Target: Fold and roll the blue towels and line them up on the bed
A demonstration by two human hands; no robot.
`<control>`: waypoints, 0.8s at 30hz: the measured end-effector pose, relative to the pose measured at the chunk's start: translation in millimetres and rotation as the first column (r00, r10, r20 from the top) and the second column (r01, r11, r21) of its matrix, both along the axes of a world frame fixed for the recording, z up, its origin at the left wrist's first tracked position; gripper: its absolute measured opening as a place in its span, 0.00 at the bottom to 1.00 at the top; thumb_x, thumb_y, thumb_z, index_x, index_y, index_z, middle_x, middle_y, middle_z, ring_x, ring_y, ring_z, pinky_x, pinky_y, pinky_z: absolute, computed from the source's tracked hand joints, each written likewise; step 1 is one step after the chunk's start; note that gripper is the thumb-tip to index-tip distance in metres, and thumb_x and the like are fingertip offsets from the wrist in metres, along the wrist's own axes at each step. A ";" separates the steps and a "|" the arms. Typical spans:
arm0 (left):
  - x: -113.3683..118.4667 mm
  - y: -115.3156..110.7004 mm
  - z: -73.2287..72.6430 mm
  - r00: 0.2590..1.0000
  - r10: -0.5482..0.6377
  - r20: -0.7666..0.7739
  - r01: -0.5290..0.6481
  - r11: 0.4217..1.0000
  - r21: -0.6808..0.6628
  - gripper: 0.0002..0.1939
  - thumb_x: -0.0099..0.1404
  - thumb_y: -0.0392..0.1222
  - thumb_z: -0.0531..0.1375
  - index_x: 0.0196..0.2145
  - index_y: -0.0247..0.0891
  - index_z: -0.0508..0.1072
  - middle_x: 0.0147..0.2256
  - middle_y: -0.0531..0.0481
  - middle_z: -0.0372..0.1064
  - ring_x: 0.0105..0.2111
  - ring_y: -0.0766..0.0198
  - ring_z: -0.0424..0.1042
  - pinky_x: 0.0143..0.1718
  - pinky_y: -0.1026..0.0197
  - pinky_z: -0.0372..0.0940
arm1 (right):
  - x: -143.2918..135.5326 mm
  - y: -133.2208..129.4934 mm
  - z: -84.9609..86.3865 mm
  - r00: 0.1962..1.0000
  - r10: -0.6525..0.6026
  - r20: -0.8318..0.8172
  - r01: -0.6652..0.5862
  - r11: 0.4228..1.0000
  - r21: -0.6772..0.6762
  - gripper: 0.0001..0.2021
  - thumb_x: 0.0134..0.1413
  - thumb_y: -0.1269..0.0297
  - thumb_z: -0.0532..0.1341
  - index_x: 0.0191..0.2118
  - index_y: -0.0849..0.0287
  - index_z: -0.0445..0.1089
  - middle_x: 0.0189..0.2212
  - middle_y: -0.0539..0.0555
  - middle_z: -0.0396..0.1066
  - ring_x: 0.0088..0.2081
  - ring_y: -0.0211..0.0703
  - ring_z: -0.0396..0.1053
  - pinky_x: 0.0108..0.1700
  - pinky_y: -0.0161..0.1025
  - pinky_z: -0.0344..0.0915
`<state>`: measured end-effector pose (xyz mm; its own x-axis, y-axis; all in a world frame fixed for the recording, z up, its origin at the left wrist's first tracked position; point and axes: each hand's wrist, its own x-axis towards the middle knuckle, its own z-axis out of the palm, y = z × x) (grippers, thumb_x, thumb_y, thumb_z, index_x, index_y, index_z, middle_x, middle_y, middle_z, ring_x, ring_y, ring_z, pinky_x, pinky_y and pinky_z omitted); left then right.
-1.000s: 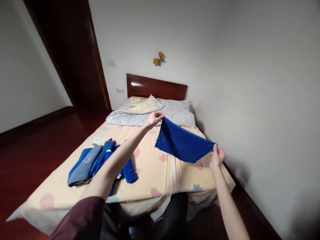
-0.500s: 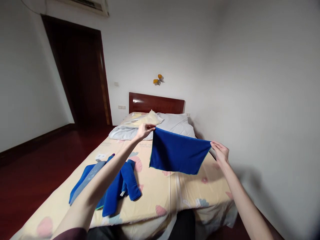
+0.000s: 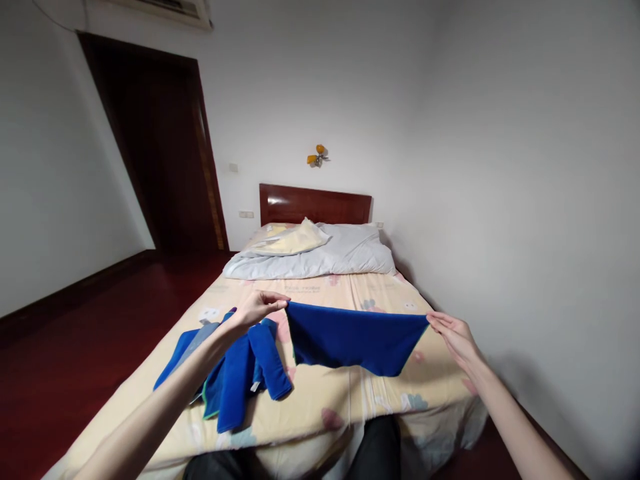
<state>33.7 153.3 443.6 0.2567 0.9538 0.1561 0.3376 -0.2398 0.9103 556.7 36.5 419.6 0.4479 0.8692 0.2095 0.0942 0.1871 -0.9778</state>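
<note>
A blue cloth (image 3: 357,339) with a thin green edge hangs stretched between my two hands, over the near part of the bed. My left hand (image 3: 261,308) pinches its upper left corner. At the upper right corner, my right hand (image 3: 454,335) has it between thumb and fingers. Left of the held cloth, several folded blue cloths (image 3: 234,380) lie in a loose pile on the bed, partly behind my left forearm. A grey-blue piece (image 3: 197,339) is among them.
The bed (image 3: 320,403) has a patterned yellow sheet. A grey quilt (image 3: 353,250) and a pale yellow cloth (image 3: 300,239) lie near the dark red headboard (image 3: 317,205). A wall stands close on the right; my knees are at the bed's near edge.
Both hands have come down and moved slightly apart, and the blue cloth has lowered toward the bed with them. Its lower edge now looks wavier. The pile has not been touched.
</note>
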 end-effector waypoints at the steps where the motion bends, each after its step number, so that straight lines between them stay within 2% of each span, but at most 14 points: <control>1: -1.5 -0.6 -3.1 1.000 -0.015 0.008 0.015 1.000 -0.018 0.23 0.46 0.62 0.70 0.35 0.45 0.85 0.40 0.46 0.81 0.42 0.49 0.78 0.42 0.54 0.71 | -0.8 1.0 -3.3 1.000 0.002 0.004 -0.002 1.000 -0.008 0.26 0.29 0.52 0.79 0.37 0.62 0.82 0.38 0.64 0.80 0.34 0.45 0.74 0.34 0.38 0.69; 4: -1.8 8.0 -15.7 1.000 -0.022 0.010 0.022 0.999 -0.045 0.25 0.46 0.62 0.71 0.36 0.43 0.84 0.41 0.45 0.81 0.44 0.48 0.77 0.44 0.54 0.70 | -2.1 11.0 -12.5 1.000 0.018 -0.011 -0.018 0.999 -0.032 0.26 0.28 0.52 0.79 0.37 0.63 0.82 0.35 0.62 0.80 0.30 0.41 0.71 0.30 0.37 0.67; 7: 3.5 27.0 -38.1 1.000 -0.013 -0.004 0.013 0.997 -0.072 0.25 0.45 0.62 0.70 0.36 0.43 0.84 0.40 0.46 0.81 0.44 0.49 0.77 0.44 0.56 0.70 | -1.6 30.5 -24.2 0.997 0.057 -0.046 -0.060 0.997 -0.057 0.26 0.29 0.52 0.79 0.37 0.64 0.81 0.28 0.58 0.78 0.26 0.38 0.69 0.27 0.35 0.64; 11: 18.8 56.9 -70.9 1.000 -0.014 -0.010 0.013 0.994 -0.107 0.22 0.44 0.59 0.71 0.33 0.42 0.83 0.35 0.47 0.81 0.40 0.53 0.78 0.40 0.58 0.70 | -5.1 71.7 -43.5 0.991 0.046 -0.125 -0.060 0.993 -0.104 0.28 0.26 0.53 0.80 0.36 0.65 0.79 0.26 0.55 0.76 0.24 0.37 0.71 0.24 0.32 0.63; 13: 29.1 72.3 -79.4 1.000 -0.002 0.001 0.002 0.994 -0.105 0.21 0.44 0.57 0.71 0.31 0.40 0.82 0.32 0.48 0.80 0.37 0.55 0.78 0.40 0.59 0.70 | -9.7 97.9 -50.8 0.988 0.025 -0.152 -0.041 0.994 -0.104 0.29 0.22 0.54 0.81 0.35 0.65 0.78 0.26 0.56 0.76 0.24 0.38 0.72 0.24 0.32 0.63; 16: 43.2 96.2 -79.0 0.998 0.069 0.008 -0.068 0.997 -0.035 0.20 0.45 0.57 0.70 0.29 0.38 0.80 0.30 0.47 0.79 0.34 0.56 0.77 0.40 0.58 0.69 | -16.7 137.2 -57.7 0.991 -0.031 -0.129 0.025 0.999 -0.042 0.30 0.21 0.51 0.80 0.33 0.64 0.76 0.26 0.56 0.76 0.25 0.40 0.73 0.25 0.33 0.63; 20: 51.3 120.3 -76.7 0.984 0.163 0.069 -0.172 0.973 0.152 0.24 0.50 0.58 0.68 0.34 0.34 0.80 0.34 0.42 0.80 0.36 0.54 0.76 0.38 0.58 0.68 | -18.2 169.8 -74.6 0.988 -0.126 -0.085 0.137 0.980 0.143 0.31 0.29 0.44 0.77 0.37 0.64 0.75 0.31 0.57 0.77 0.29 0.43 0.75 0.30 0.36 0.68; 22: 50.1 122.5 -88.1 0.974 0.204 0.098 -0.221 0.949 0.223 0.25 0.53 0.57 0.66 0.38 0.33 0.81 0.36 0.41 0.80 0.37 0.55 0.76 0.38 0.58 0.68 | -15.3 173.2 -93.3 0.986 -0.144 -0.080 0.158 0.967 0.201 0.30 0.34 0.43 0.75 0.39 0.63 0.75 0.34 0.58 0.78 0.32 0.45 0.76 0.35 0.39 0.70; 24: 46.8 114.9 -112.4 0.966 0.250 0.068 -0.260 0.932 0.253 0.23 0.56 0.55 0.64 0.41 0.34 0.81 0.36 0.42 0.80 0.36 0.56 0.75 0.38 0.59 0.68 | -11.9 168.2 -120.4 0.989 -0.138 -0.058 0.148 0.967 0.208 0.28 0.38 0.45 0.74 0.39 0.62 0.75 0.37 0.58 0.78 0.35 0.47 0.76 0.40 0.42 0.72</control>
<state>80.5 268.1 331.2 0.0003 0.9124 0.4092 0.3880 -0.3772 0.8409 544.9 204.6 299.2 0.5767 0.7336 0.3596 0.0945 0.3773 -0.9213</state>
